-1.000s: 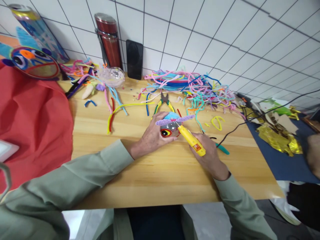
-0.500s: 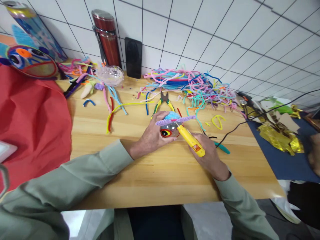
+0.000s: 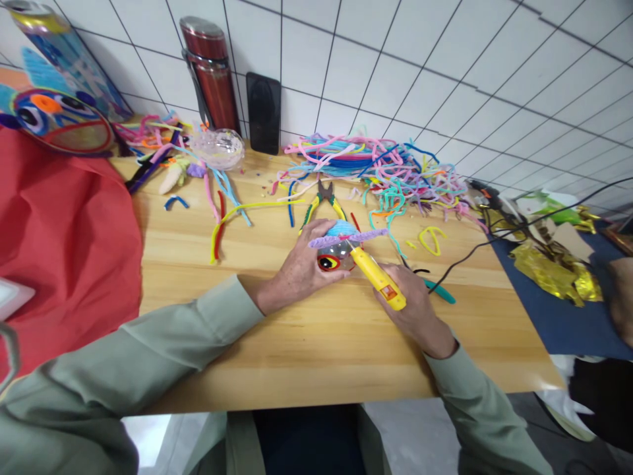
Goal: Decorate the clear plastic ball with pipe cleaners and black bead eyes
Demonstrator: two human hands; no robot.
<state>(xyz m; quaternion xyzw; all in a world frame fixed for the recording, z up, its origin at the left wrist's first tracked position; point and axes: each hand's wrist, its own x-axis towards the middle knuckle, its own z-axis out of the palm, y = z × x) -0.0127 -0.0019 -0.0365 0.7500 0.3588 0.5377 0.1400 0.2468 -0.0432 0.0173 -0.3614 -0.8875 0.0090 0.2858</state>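
My left hand [image 3: 302, 265] is wrapped round a clear ball [image 3: 342, 251] that has a red-rimmed yellow and black eye [image 3: 328, 262] and light blue fuzzy stems [image 3: 341, 228] on top. A purple fuzzy strip [image 3: 370, 235] lies across the ball's upper side. In my right hand [image 3: 406, 298] is a yellow pen-like tool [image 3: 378, 278], its thin metal tip at the strip's middle; whether it touches is too small to tell. Just behind the ball, pliers [image 3: 325, 192] with yellow and green handles lie open on the wooden table [image 3: 297, 356].
A pile of coloured fuzzy stems [image 3: 366, 158] lies along the tiled wall, beside a phone [image 3: 264, 113] and a red flask [image 3: 211, 76]. Red cloth [image 3: 69, 231] covers the left. A black cable [image 3: 465, 257] crosses the right side, near gold foil [image 3: 548, 270] and another person's hand [image 3: 622, 297].
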